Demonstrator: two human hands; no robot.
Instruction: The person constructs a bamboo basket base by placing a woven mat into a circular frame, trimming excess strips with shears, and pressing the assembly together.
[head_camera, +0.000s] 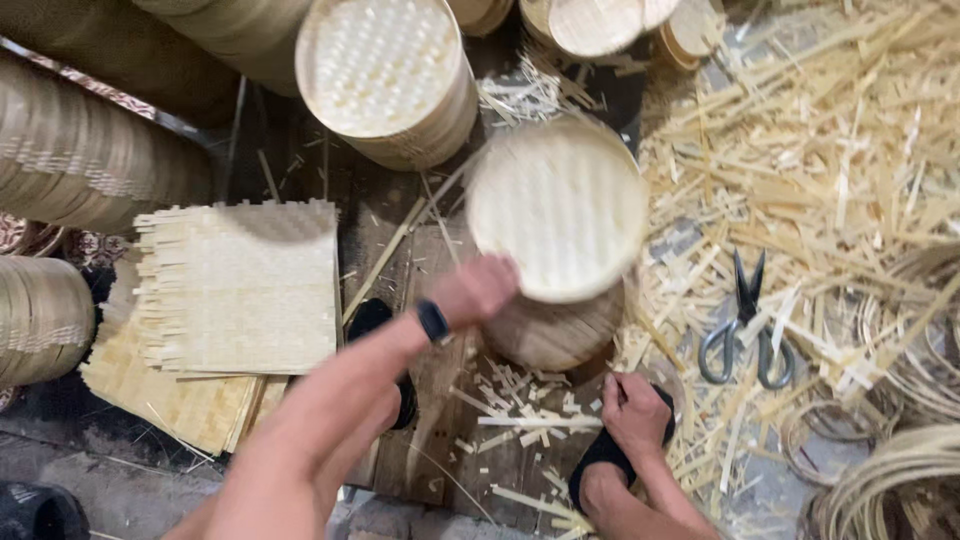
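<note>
My left hand (478, 290) grips the near edge of a round woven bamboo tray (557, 208) and holds it tilted above a low round bamboo basket (556, 337). A dark band sits on that wrist. My right hand (634, 408) rests low on the wooden boards beside my black sandal (598, 458), fingers curled, with nothing clearly in it. A loose bamboo strip (525, 421) lies just left of it.
A stack of square woven mats (240, 290) lies at left. Stacks of round bamboo baskets (390, 80) stand behind and at far left. Black-handled scissors (742, 330) lie on a heap of bamboo offcuts (830, 150) at right. Bamboo hoops (900, 470) sit at lower right.
</note>
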